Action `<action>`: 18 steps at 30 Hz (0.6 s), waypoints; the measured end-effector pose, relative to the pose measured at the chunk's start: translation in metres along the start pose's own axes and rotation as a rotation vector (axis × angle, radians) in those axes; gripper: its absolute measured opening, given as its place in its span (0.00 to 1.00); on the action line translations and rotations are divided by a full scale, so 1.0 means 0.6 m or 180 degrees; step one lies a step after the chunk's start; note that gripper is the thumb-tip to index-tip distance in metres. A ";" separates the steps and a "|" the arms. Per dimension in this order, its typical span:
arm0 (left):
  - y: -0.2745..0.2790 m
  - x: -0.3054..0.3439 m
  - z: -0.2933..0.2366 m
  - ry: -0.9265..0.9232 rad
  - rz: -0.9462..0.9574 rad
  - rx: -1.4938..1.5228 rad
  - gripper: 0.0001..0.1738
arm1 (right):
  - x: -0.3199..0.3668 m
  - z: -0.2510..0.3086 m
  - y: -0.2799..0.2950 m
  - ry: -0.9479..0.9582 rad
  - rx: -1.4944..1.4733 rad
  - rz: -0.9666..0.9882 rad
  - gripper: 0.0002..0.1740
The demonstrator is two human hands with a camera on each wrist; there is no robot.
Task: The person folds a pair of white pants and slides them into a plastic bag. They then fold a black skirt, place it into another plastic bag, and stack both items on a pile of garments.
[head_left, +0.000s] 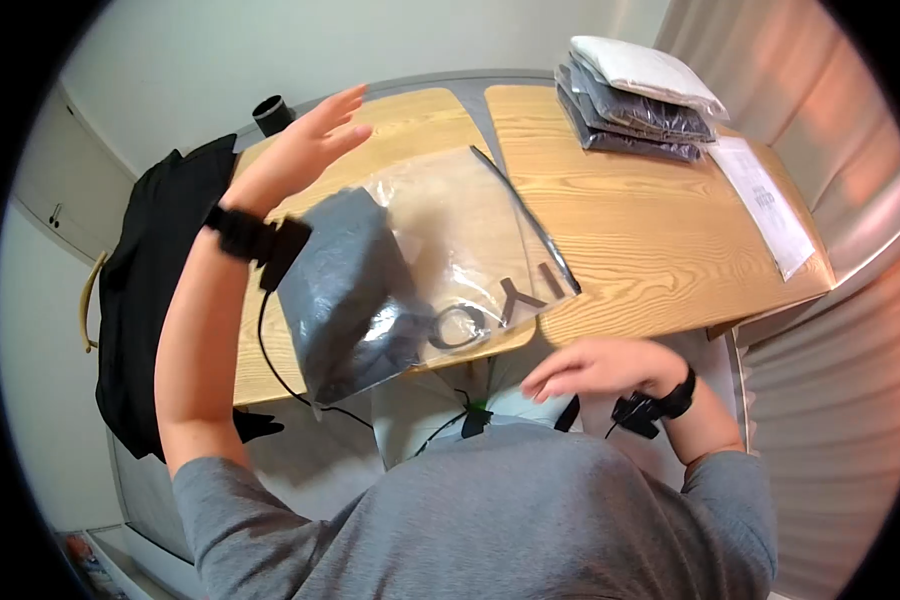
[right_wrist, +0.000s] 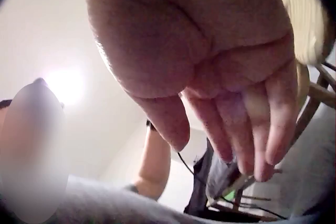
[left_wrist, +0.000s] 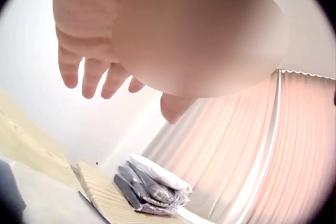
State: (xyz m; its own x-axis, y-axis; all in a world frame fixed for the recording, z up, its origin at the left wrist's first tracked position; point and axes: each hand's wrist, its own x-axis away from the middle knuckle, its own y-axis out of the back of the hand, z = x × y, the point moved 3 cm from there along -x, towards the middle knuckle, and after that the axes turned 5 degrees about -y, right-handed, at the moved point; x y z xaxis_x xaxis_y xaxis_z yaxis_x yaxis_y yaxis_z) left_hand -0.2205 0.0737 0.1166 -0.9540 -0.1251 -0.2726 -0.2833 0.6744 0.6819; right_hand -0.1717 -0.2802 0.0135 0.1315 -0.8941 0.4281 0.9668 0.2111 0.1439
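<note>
A clear plastic zip bag [head_left: 450, 215] lies across the left table, overhanging its front edge. Folded dark grey cloth [head_left: 345, 290] fills its left part, and the dark zip strip [head_left: 528, 222] runs along its right end. Dark printed marks, a ring and a Y shape, show near the lower side. Above the bag's far left corner, my left hand [head_left: 305, 150] is raised with fingers extended and nothing in it. My right hand [head_left: 610, 368] hovers in front of the table edge, right of the bag; its palm and loosely extended fingers [right_wrist: 239, 134] are bare in the right wrist view.
At the back right stands a stack of bagged garments [head_left: 635, 105], a white one on top. A flat white printed packet [head_left: 765, 205] lies beside it. Black cloth [head_left: 160, 270] drapes at the left, near a black cup [head_left: 272, 115]. A cable [head_left: 270, 350] hangs from my left wrist.
</note>
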 end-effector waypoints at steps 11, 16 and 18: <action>-0.078 0.320 -0.008 0.0808 -0.0036 -0.0897 0.40 | -0.097 -0.099 0.272 -0.0273 -0.0593 -0.2580 0.15; -0.149 0.391 -0.023 0.1128 -0.0038 -0.1147 0.58 | -0.151 -0.082 0.288 -0.0588 -0.0553 -0.2459 0.12; -0.164 0.400 -0.022 0.1296 -0.0220 -0.0903 0.60 | -0.153 -0.081 0.296 -0.0809 -0.0525 -0.2318 0.10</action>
State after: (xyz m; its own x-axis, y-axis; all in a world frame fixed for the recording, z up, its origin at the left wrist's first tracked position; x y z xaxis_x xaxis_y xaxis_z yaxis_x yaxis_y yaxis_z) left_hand -0.4229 -0.0325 -0.0070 -0.8770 -0.4746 -0.0751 -0.3089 0.4372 0.8447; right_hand -0.0012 -0.1796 -0.0436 -0.5821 -0.6631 0.4706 0.8131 -0.4719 0.3408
